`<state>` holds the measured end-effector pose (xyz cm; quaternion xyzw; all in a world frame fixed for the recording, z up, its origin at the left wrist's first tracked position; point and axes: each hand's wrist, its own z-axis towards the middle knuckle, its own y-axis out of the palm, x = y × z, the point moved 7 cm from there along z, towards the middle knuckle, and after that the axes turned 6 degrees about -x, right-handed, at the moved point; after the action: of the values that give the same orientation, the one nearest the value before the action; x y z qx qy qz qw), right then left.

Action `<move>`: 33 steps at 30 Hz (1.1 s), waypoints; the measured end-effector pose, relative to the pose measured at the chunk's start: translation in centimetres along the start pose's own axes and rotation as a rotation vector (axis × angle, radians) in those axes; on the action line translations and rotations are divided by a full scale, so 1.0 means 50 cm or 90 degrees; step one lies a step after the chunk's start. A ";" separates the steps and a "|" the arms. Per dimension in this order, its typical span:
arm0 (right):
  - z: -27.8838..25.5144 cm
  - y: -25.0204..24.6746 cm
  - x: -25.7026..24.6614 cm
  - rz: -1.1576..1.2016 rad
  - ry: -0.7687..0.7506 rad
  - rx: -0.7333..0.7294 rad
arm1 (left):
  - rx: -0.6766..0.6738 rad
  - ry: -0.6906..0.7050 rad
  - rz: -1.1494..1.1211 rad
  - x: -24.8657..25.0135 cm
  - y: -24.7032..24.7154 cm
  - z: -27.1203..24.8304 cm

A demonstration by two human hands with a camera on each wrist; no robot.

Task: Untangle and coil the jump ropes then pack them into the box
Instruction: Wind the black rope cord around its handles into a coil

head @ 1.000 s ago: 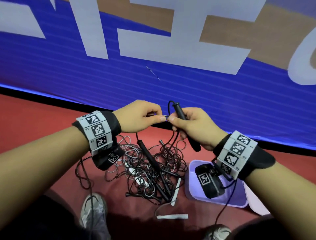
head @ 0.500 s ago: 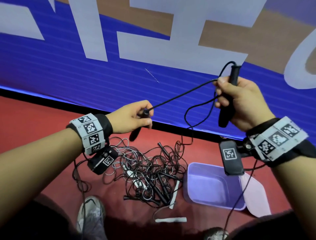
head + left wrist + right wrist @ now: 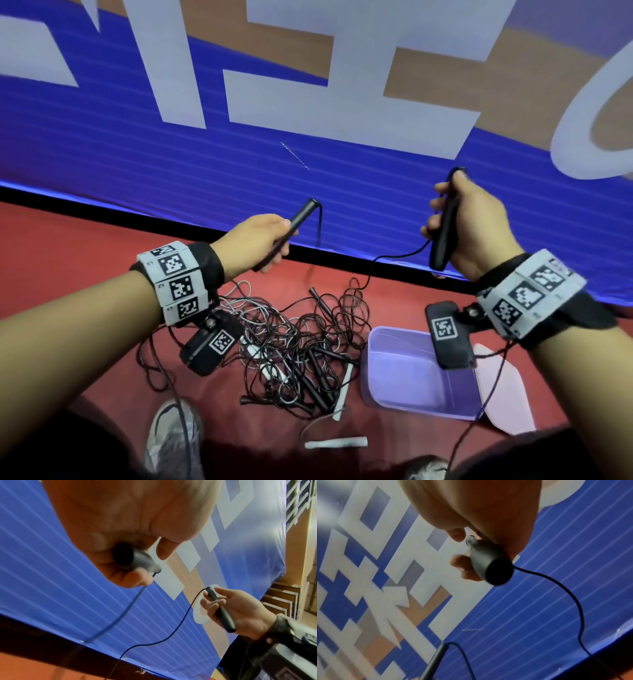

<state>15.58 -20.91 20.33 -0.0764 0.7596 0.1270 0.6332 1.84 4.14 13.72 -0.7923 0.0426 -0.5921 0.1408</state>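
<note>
Left hand grips one black handle, tilted up and rightward; right hand grips the other handle, near upright. Their cord drops below and between both hands into the tangled pile; the box sits under the right hand. Since a second ago, the hands have separated.

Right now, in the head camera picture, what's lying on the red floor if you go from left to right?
Grey shoe → tangled jump ropes → purple box → pink lid.
</note>
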 end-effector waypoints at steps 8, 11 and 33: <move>-0.057 0.124 0.093 -0.065 0.053 -0.156 | -0.055 0.090 0.002 0.047 0.054 -0.031; -0.069 0.147 0.107 -0.026 0.057 -0.198 | -0.070 0.115 0.025 0.059 0.066 -0.039; -0.078 0.160 0.090 0.110 0.066 -0.222 | -0.169 0.046 -0.014 0.061 0.091 -0.061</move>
<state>8.83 -14.19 17.35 -0.1261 0.7614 0.3064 0.5573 0.29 -1.46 16.11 -0.7827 0.1170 -0.6108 0.0262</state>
